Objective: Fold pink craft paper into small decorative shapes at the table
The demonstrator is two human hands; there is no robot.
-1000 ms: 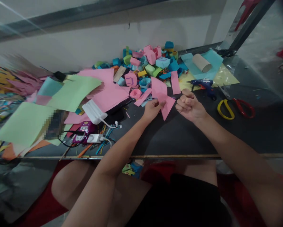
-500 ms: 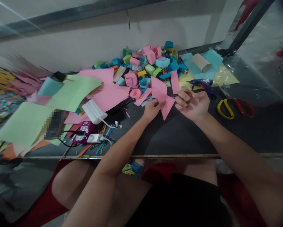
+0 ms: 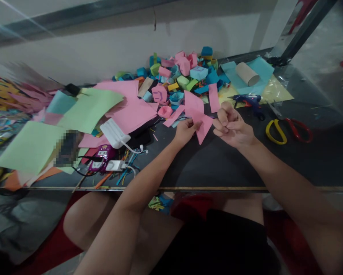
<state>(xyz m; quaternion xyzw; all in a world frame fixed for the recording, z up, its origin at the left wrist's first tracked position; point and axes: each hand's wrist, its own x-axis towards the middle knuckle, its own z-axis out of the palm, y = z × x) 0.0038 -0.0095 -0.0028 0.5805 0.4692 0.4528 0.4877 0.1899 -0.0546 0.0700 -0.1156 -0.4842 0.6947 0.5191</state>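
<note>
My left hand (image 3: 185, 133) pinches a folded piece of pink paper (image 3: 203, 126) between thumb and fingers, just above the dark table. To its right, my right hand (image 3: 231, 126) is raised palm up with its fingers curled in and the thumb against them. Whatever those fingers may hold is too small or hidden to make out. Beside the hands lie a pink paper strip (image 3: 214, 98) and a small pink paper cup (image 3: 164, 111). Behind is a heap of folded paper pieces, among them a pink one with a purple drawn face (image 3: 160, 93).
Scissors with one yellow and one red handle (image 3: 276, 132) lie at right, near a blue glue gun (image 3: 247, 100) and a cardboard tube (image 3: 247, 74). At left are green sheets (image 3: 30, 147), pink sheets (image 3: 135, 114), a white power bank (image 3: 114, 133) and cables.
My right hand has curled its fingers and thumb closer together. My left hand keeps its hold on the pink paper; the view has shifted slightly.
</note>
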